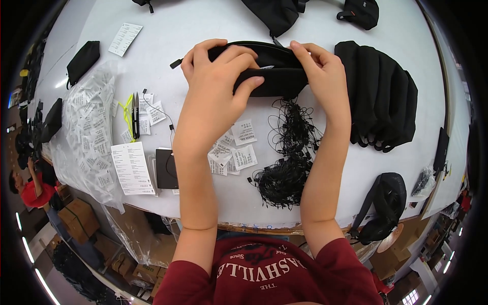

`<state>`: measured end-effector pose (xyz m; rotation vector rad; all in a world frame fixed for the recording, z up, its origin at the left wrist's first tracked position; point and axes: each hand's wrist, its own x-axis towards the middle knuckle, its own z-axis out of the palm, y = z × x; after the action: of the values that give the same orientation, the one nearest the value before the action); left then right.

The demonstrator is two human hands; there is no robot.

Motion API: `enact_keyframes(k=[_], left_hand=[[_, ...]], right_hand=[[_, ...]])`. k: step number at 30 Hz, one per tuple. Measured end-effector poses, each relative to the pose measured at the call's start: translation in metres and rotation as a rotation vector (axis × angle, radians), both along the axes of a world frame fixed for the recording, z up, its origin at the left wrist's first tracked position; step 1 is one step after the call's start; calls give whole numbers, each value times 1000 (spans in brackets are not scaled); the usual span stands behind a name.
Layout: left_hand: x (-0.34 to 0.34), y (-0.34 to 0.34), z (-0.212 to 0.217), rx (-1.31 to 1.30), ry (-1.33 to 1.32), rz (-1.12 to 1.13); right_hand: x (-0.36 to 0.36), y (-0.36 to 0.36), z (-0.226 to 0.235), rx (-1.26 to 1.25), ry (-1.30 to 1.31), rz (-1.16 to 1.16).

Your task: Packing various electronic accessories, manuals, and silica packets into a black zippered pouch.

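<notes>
Both hands hold a black zippered pouch (272, 84) above the white table, its mouth spread apart. My left hand (218, 71) grips the pouch's left end, with some fingers reaching inside the opening. At the right end, my right hand (320, 63) pinches the rim between thumb and fingers. A bit of something white (267, 67) shows inside the pouch, too small to make out. A zipper pull (176, 63) sticks out beside my left hand. Just below the pouch lies a tangled heap of black tag strings (284, 178), and small white desiccant packets (244, 131) lie beside my left forearm.
A row of black pouches (378, 96) stands at the right. On the left are a clear bag of desiccant packets (89, 132), thread snips (135, 116) with a yellow cord, and a stack of printed cards (133, 170). More black bags (272, 15) lie at the far edge. Another person (31, 188) is at far left.
</notes>
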<state>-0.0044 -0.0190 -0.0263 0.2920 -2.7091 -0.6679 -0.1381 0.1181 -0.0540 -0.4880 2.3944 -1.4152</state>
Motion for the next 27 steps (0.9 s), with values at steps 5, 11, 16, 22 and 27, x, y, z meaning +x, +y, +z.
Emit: enact_keyframes(k=[5, 11, 16, 22, 27], left_hand=[[-5, 4, -1, 29, 37, 27], [-6, -7, -13, -57, 85, 112], [-15, -15, -20, -35, 516, 444], [-16, -19, -26, 1624, 680, 172], [1, -31, -23, 1752, 659, 287]], right_hand=[[-4, 2, -6, -202, -178, 113], [11, -1, 16, -148, 24, 342], [16, -9, 18, -238, 139, 144], [29, -15, 30, -511, -26, 171], [22, -10, 34, -578, -48, 365]])
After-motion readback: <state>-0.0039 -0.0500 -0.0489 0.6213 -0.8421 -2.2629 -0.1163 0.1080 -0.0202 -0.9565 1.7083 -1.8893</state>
